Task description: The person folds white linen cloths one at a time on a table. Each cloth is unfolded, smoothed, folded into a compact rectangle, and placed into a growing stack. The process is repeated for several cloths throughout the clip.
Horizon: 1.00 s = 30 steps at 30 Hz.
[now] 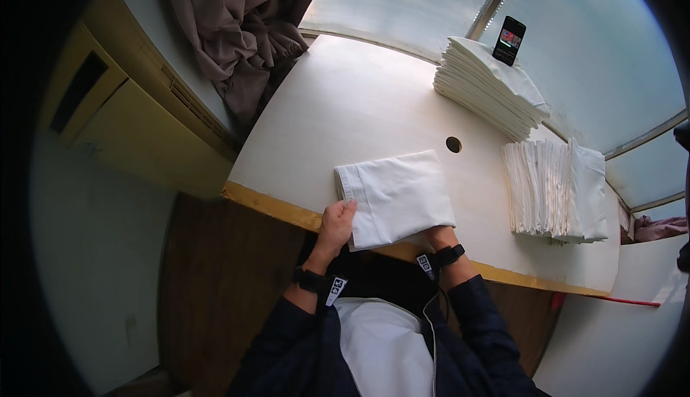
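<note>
A folded white cloth point(399, 197) with a stitched hem along its left side lies at the front edge of the white table point(350, 100), its near part reaching over that edge. My left hand point(338, 222) grips its left hemmed side, thumb on top and fingers underneath. At the near right corner my right hand point(441, 236) reaches under the cloth. Its fingers are hidden there, so their grip does not show. Each wrist wears a black band with a white tag bearing a printed pattern.
A tall stack of folded white cloths point(485, 84) stands at the back by the window, a smartphone point(509, 41) propped on top. To the right is another bundle of folded white cloths point(555, 189). The tabletop has a round cable hole point(454, 145). A brown curtain point(232, 30) hangs at the left.
</note>
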Available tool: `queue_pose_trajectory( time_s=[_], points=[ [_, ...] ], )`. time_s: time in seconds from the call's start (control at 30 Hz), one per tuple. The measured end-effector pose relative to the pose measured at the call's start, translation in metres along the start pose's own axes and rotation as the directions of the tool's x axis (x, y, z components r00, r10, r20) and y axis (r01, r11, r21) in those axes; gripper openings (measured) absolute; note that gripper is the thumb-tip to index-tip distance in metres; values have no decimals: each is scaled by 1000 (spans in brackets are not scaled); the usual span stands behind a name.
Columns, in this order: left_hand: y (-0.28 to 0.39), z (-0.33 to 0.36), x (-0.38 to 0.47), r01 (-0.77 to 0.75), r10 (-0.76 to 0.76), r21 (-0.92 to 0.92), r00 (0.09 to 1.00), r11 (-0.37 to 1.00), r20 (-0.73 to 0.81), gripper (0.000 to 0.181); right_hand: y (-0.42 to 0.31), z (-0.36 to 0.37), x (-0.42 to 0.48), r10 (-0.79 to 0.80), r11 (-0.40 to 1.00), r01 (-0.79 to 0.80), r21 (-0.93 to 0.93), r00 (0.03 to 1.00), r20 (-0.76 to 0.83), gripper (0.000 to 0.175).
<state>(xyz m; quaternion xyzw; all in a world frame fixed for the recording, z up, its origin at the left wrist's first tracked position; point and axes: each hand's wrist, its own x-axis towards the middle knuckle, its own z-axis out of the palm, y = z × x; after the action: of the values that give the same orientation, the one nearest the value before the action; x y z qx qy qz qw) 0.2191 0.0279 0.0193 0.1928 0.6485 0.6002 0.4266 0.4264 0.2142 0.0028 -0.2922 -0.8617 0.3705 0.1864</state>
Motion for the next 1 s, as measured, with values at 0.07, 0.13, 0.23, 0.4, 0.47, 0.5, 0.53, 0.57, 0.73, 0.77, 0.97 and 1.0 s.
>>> queue_pose_trajectory(
  time_s=[0.07, 0.13, 0.23, 0.4, 0.47, 0.5, 0.53, 0.57, 0.73, 0.77, 0.97, 1.0],
  points=[
    [-1, -1, 2, 18, -15, 88, 999, 996, -36, 39, 0, -2, 10, -7, 1000, 7, -10, 1000, -24, 57],
    [-2, 0, 5, 11, -7, 121, 999, 993, -35, 40, 0, -2, 19, -17, 1000, 16, -14, 999, -39, 57],
    [-2, 0, 3, 13, -8, 138, 999, 990, -39, 42, -1, -3, 27, -27, 999, 26, -18, 998, -49, 57],
    [1, -1, 4, 33, -24, 185, 998, 982, -53, 43, -1, -5, 32, -32, 999, 30, -31, 998, -59, 56],
    [0, 3, 7, 53, -41, 195, 997, 979, -68, 43, 0, -7, 32, -37, 999, 34, -35, 997, -64, 56],
    [-1, 5, 7, 90, -79, 165, 994, 982, -73, 43, -1, -7, 32, -38, 999, 36, -38, 997, -62, 56],
    [-2, 7, 7, 56, -37, 188, 994, 981, -106, 44, -1, -8, 32, -38, 999, 36, -39, 997, -64, 56],
    [-3, 9, 8, 43, -19, 177, 991, 983, -133, 45, -1, -9, 32, -38, 999, 35, -41, 997, -65, 55],
    [-1, 10, -1, -28, 114, 367, 970, 930, -215, 48, -4, -10, 31, -49, 998, 46, -46, 996, -71, 55],
    [1, 10, -3, -41, 159, 447, 960, 894, -231, 48, -5, -10, 30, -49, 998, 46, -47, 996, -72, 55],
    [28, 7, -17, 10, 239, 654, 927, 756, -290, 35, -5, -7, 31, -63, 997, 58, -53, 995, -82, 54],
    [34, 6, -19, 22, 238, 680, 928, 733, -286, 31, -5, -6, 32, -65, 997, 61, -52, 994, -85, 54]
  ],
)
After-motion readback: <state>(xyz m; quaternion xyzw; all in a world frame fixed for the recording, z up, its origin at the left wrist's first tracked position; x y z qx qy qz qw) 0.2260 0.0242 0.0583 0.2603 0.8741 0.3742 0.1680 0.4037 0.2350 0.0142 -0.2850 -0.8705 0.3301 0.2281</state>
